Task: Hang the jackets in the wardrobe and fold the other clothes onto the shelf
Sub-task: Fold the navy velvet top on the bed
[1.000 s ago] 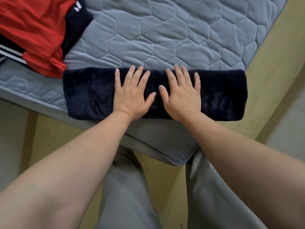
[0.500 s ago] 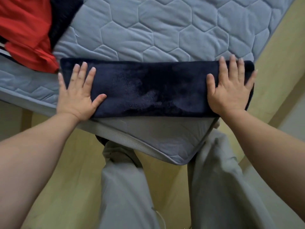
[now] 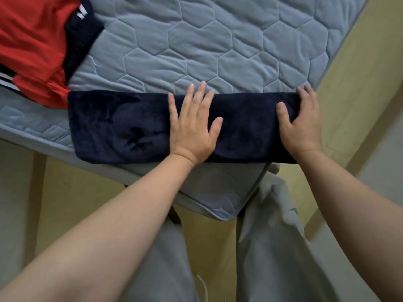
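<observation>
**Navy fleece lies folded in a long strip at the mattress edge, both hands on it**

A grey-blue quilted mattress (image 3: 196, 40) with a hexagon stitch pattern fills the upper part of the view. Its near corner points toward the person, and yellowish flooring (image 3: 359, 83) shows beside it on the right and below it. The person stands at that corner in light grey trousers (image 3: 272, 247), with both bare forearms reaching forward over the mattress edge.

The folded navy fleece garment (image 3: 122, 125) lies across the near part of the mattress as a long, narrow band. It runs roughly parallel to the near edge, and its right end reaches the mattress's right side. Its pile shows darker brushed patches toward the left.

A red garment (image 3: 32, 40) is heaped in the upper left corner, and its lower hem touches the left end of the navy band. A dark navy garment with white stripes (image 3: 82, 40) lies partly under the red one and shows along its right side.

The left hand (image 3: 193, 129) lies flat on the middle of the band, palm down, with the fingers straight and spread and their tips reaching the band's far edge. It holds nothing. The right hand (image 3: 303, 129) grasps the band's right end, with the thumb (image 3: 282, 110) on top of the fabric and the fingers curled around the far corner.
</observation>
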Tool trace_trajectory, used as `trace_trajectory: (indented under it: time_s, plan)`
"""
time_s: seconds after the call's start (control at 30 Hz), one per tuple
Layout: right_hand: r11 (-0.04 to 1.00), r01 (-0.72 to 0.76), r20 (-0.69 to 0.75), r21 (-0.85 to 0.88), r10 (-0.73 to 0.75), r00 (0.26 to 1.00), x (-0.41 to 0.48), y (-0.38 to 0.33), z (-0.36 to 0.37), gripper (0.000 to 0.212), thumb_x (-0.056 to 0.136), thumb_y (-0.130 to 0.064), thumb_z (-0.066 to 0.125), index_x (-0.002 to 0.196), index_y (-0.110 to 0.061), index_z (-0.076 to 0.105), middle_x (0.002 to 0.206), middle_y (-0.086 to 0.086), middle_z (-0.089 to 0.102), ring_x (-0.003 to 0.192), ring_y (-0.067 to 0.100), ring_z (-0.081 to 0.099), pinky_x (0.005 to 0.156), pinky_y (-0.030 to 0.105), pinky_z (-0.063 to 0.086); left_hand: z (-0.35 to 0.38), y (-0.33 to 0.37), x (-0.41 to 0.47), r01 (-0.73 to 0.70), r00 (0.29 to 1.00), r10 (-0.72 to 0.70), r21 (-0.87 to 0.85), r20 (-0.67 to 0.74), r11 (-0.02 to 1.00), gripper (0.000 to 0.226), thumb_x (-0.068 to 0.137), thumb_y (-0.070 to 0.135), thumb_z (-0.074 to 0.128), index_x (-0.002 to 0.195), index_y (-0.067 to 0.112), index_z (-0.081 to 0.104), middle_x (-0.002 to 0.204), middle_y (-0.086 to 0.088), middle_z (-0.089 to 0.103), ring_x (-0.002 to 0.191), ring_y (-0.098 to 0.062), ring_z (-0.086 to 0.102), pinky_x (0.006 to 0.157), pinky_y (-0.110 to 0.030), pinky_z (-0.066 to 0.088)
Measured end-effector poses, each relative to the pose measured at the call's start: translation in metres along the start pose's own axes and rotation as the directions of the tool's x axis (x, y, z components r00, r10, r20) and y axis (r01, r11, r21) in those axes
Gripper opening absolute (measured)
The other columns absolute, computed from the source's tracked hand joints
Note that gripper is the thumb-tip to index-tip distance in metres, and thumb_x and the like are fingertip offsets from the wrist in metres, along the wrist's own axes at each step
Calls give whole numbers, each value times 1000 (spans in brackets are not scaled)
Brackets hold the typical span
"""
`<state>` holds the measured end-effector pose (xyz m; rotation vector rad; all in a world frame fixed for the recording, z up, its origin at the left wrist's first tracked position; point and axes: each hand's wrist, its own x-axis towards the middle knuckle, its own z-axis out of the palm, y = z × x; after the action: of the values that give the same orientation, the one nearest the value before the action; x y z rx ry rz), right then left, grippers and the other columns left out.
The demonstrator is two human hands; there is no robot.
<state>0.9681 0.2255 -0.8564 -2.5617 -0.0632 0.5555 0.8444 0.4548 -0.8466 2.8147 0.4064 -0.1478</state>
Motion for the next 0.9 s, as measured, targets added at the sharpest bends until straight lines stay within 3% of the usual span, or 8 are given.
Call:
trace_trajectory:
  time_s: [0.13, 0.23, 0.33, 0.47, 0.6, 0.77, 0.83, 0.9]
  plan:
    - [956, -250, 93, 155, 238, 967, -3, 6, -5, 86, 81, -71, 64, 148, -22, 40, 147, 0, 47, 137, 17, 44, 116, 37, 35, 37, -4, -2, 83, 976, -110, 145, 190, 986, 67, 101, 51, 28, 156, 13, 31, 165, -5, 25, 153, -24, 18, 123, -58, 5]
    - [841, -408, 245, 355, 337, 909, -8, 13, 0, 66, 78, -74, 66, 128, -31, 58, 116, -19, 67, 109, -1, 63, 91, 23, 51, 53, -9, -2, 76, 977, -107, 169, 183, 983, 66, 100, 49, 33, 155, 14, 31, 163, -4, 30, 152, -24, 22, 124, -55, 7]
    - [739, -485, 367, 468, 337, 867, -11, 18, 3, 63, 76, -76, 66, 120, -31, 61, 107, -21, 70, 89, -12, 65, 74, 12, 49, 62, -10, 2, 83, 976, -120, 202, 179, 976, 65, 98, 47, 35, 155, 14, 31, 162, -3, 31, 152, -24, 23, 124, -54, 8]
    - [646, -559, 512, 519, 289, 809, -12, 20, -4, 84, 67, -74, 70, 132, -23, 52, 119, -11, 69, 103, 0, 67, 76, 14, 52, 64, -9, 1, 87, 974, -129, 217, 187, 972, 66, 97, 44, 33, 155, 14, 29, 163, -3, 30, 152, -24, 21, 124, -53, 7]
    - [623, -599, 636, 504, 201, 745, -19, 18, -12, 50, 75, -54, 81, 117, -31, 65, 107, -16, 76, 98, 1, 71, 80, 19, 56, 54, -3, 7, 116, 965, -154, 183, 212, 976, 66, 99, 43, 29, 156, 11, 28, 165, -5, 26, 154, -24, 17, 124, -54, 6]
    - [650, -558, 533, 515, 266, 803, -31, 3, -21, 47, 71, -56, 86, 109, -37, 67, 99, -22, 75, 89, -4, 71, 73, 16, 55, 9, 9, -6, 123, 966, -169, -229, -196, 966, 35, 92, 21, 60, 127, 13, 66, 135, -10, 58, 126, -26, 56, 109, -48, 40]
    - [667, -523, 501, 530, 251, 828, -38, -5, -26, 44, 72, -54, 86, 108, -38, 67, 100, -22, 75, 91, -4, 70, 73, 16, 55, -1, 14, -8, 355, 811, -572, -673, -123, 648, 17, 92, 15, 59, 99, 18, 74, 106, -3, 68, 93, -20, 67, 77, -36, 55]
    - [665, -508, 481, 548, 247, 842, -46, -14, -32, 42, 75, -50, 86, 110, -36, 67, 104, -18, 75, 96, 0, 71, 82, 25, 57, -3, 17, -4, 484, 503, -803, -874, 320, -45, 20, 96, 12, 53, 94, 15, 73, 97, -5, 72, 78, -17, 69, 59, -25, 52]
